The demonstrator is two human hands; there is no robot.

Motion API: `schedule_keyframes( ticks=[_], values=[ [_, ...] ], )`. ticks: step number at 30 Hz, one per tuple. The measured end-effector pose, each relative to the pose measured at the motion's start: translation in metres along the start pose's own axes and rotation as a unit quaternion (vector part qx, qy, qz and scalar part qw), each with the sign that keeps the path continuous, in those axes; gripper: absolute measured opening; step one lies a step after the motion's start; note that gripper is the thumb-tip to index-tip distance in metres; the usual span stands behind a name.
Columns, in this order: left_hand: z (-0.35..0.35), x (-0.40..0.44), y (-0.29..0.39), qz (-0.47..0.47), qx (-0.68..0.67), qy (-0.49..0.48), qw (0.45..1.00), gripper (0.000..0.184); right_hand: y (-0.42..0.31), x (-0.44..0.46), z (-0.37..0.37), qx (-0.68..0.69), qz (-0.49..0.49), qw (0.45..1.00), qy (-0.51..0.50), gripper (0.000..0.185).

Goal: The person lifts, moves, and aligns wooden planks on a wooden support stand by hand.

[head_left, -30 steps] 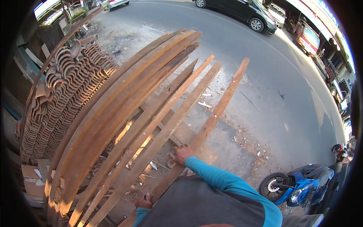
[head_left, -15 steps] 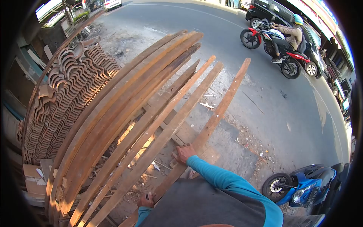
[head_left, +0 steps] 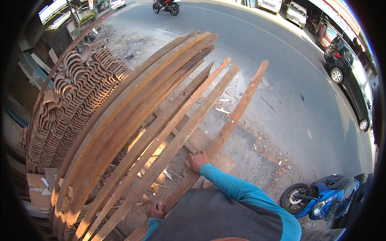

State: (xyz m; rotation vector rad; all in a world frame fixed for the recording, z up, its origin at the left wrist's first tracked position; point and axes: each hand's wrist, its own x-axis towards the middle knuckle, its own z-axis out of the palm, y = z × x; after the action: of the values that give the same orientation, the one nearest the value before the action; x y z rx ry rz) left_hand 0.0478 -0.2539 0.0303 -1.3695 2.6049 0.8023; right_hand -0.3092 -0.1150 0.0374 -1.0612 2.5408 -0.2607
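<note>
A long reddish-brown wooden beam [head_left: 237, 110] runs from the upper right down under my torso. My right hand [head_left: 197, 161] is on this beam near its middle, fingers curled over its left edge. Lower down, my left hand [head_left: 157, 209] is closed at the left side of the same beam, partly hidden by my sleeve and shirt; a small dark spot shows at its fingers. To the left lies a separate narrower beam [head_left: 193, 122], and beyond it several more brown beams [head_left: 132, 96] lie side by side over crosswise boards.
Stacked clay roof tiles [head_left: 76, 100] stand at the left. A blue motorbike [head_left: 325, 201] is parked at the lower right. On the road are a black car [head_left: 350, 76] at the right and a motorbike [head_left: 167, 7] at the top. Debris [head_left: 273, 154] lies on the ground.
The red and black motorbike with its rider has crossed leftward along the road. The black car has moved to the right. My hands remain on the beam; the view has shifted slightly.
</note>
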Motion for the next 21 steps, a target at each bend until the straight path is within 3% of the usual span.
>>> schedule_keyframes(
  ticks=[6, 9, 11, 21],
  values=[
    [0.005, 0.002, -0.004, -0.019, -0.004, 0.007, 1.000, 0.040, 0.000, -0.001, 0.002, -0.009, 0.004, 1.000, -0.002, 0.051],
    [0.004, 0.001, -0.004, -0.011, 0.012, -0.004, 1.000, 0.042, 0.004, 0.001, 0.007, -0.010, -0.015, 0.999, 0.049, 0.051],
    [0.007, 0.002, -0.007, -0.012, 0.023, 0.000, 1.000, 0.039, 0.000, -0.001, -0.002, -0.001, 0.000, 1.000, -0.011, 0.050],
    [-0.001, -0.006, 0.006, 0.002, 0.009, 0.033, 0.999, 0.037, 0.000, -0.002, -0.003, 0.008, -0.007, 1.000, -0.003, 0.050]
  ],
)
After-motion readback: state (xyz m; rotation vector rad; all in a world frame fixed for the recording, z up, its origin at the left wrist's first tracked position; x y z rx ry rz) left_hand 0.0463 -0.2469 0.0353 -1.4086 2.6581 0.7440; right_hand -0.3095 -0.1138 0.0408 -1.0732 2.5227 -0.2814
